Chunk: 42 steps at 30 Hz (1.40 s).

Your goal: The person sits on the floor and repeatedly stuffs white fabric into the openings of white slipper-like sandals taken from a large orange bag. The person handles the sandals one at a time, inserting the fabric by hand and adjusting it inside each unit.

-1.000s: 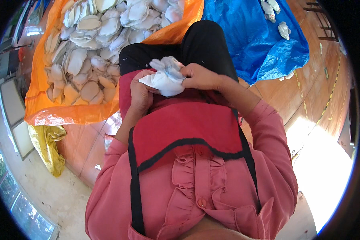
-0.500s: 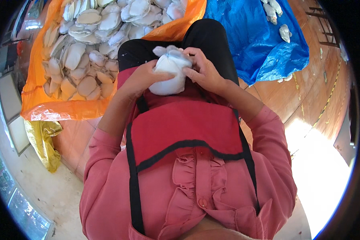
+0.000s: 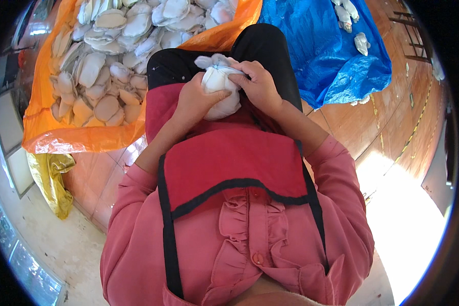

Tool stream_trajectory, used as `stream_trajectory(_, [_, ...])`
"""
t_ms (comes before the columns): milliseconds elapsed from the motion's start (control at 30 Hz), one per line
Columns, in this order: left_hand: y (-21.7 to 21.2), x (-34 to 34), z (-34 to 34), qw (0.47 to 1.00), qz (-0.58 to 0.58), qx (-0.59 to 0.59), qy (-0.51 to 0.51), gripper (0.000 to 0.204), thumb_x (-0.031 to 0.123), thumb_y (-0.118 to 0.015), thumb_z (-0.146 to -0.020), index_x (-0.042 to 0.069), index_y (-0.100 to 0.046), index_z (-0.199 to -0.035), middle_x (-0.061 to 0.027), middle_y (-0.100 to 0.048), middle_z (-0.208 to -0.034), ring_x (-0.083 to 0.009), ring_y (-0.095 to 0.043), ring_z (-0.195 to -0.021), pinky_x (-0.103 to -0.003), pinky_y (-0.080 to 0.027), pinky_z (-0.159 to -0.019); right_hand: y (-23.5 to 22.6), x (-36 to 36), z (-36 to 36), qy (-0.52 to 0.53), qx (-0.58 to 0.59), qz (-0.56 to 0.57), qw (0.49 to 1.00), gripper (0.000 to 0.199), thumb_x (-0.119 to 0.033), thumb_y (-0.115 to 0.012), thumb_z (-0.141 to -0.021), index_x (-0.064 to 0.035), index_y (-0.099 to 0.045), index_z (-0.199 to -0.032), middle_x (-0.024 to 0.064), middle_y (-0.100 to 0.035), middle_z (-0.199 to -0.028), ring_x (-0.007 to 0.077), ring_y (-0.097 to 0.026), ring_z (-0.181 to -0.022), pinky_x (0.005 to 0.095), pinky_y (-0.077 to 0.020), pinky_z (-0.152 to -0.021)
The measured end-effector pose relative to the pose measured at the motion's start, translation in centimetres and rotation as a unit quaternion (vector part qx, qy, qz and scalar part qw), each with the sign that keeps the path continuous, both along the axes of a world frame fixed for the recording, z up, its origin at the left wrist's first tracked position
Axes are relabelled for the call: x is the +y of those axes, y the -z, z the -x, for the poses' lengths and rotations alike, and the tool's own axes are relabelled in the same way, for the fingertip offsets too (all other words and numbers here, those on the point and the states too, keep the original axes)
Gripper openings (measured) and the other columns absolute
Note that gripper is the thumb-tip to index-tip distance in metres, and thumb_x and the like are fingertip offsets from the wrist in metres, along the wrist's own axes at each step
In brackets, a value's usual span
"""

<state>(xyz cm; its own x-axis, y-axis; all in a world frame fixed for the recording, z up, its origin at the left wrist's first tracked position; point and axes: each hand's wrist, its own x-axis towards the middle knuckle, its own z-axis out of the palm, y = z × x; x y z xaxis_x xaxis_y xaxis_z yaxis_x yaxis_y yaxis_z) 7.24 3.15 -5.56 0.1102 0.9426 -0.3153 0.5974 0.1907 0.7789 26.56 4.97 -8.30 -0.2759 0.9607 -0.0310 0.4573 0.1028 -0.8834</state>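
Note:
Over my lap, both hands hold a rounded white fabric plush piece with soft grey fuzzy lobes at its far end. My left hand is closed around its left side, the thumb lying across the white cloth. On the right, my right hand pinches the cloth near the grey end between thumb and fingers. The underside of the piece and some fingertips are hidden. A red apron with black edging lies beneath and nearer to me.
Many flat white and grey fabric pieces are heaped on an orange sheet at far left. A blue sheet at far right carries several white stuffed pieces. A yellow bag lies left on the tiled floor.
My right hand has turned, its thumb now pressed over the white cloth near the grey end. My left hand has shifted slightly up along the piece, which is tilted a little differently.

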Motion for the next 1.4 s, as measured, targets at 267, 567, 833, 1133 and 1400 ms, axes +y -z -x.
stream_trajectory(267, [-1.3, 0.7, 1.2, 0.997, 0.022, -0.003, 0.072, 0.064, 0.036, -0.085, -0.065, 0.0, -0.058, -0.11, -0.0205, -0.068, -0.098, -0.0349, -0.067, -0.094, -0.041, -0.052, -0.081, -1.0, 1.2, -2.1, -0.134, 0.111, 0.144, 0.974, 0.021, -0.018, -0.066, -0.089, -0.0038, -0.069, -0.104, 0.0078, -0.065, -0.081, 0.0191, -0.062, -0.072, 0.0296, -0.0484, -0.07])
stream_trajectory(567, [-1.9, 0.5, 1.3, 0.994, -0.019, 0.026, 0.101, 0.058, 0.03, -0.084, -0.065, 0.005, -0.06, -0.111, -0.0167, -0.068, -0.1, -0.0351, -0.066, -0.094, -0.042, -0.052, -0.081, -3.7, 0.3, -2.5, -0.176, 0.238, 0.471, 0.831, 0.027, -0.024, -0.051, -0.1, -0.0073, -0.056, -0.12, 0.0002, -0.06, -0.083, 0.0083, -0.062, -0.064, 0.0201, -0.0406, -0.051])
stream_trajectory(833, [-2.4, -0.5, 0.8, 0.987, -0.058, 0.034, 0.147, 0.051, 0.022, -0.08, -0.07, 0.006, -0.06, -0.114, -0.016, -0.068, -0.099, -0.0336, -0.065, -0.095, -0.04, -0.051, -0.081, -3.2, -0.9, -3.0, -0.304, 0.162, 0.45, 0.824, 0.046, -0.048, -0.05, -0.098, -0.006, -0.056, -0.113, 0.0029, -0.058, -0.088, 0.011, -0.058, -0.076, 0.0234, -0.0436, -0.06])
stream_trajectory(1133, [-0.8, -1.8, -0.3, 0.972, -0.111, 0.006, 0.208, 0.053, 0.024, -0.077, -0.072, 0.007, -0.057, -0.118, -0.0138, -0.061, -0.105, -0.0359, -0.063, -0.093, -0.042, -0.051, -0.078, 0.0, -5.8, -1.8, -0.086, 0.333, 0.503, 0.793, 0.047, -0.043, -0.064, -0.092, -0.0027, -0.062, -0.115, 0.0073, -0.064, -0.107, 0.0144, -0.059, -0.096, 0.0284, -0.0491, -0.083])
stream_trajectory(1400, [-1.6, -1.7, -2.7, 0.976, -0.137, 0.071, 0.155, 0.084, 0.029, -0.084, -0.066, 0.007, -0.043, -0.136, -0.0159, -0.056, -0.117, -0.0346, -0.059, -0.104, -0.042, -0.049, -0.087, -0.8, -4.2, 0.8, 0.106, 0.486, 0.464, 0.733, 0.041, -0.035, -0.071, -0.087, -0.0083, -0.056, -0.114, 0.003, -0.06, -0.084, 0.0092, -0.05, -0.068, 0.0197, -0.0363, -0.054])
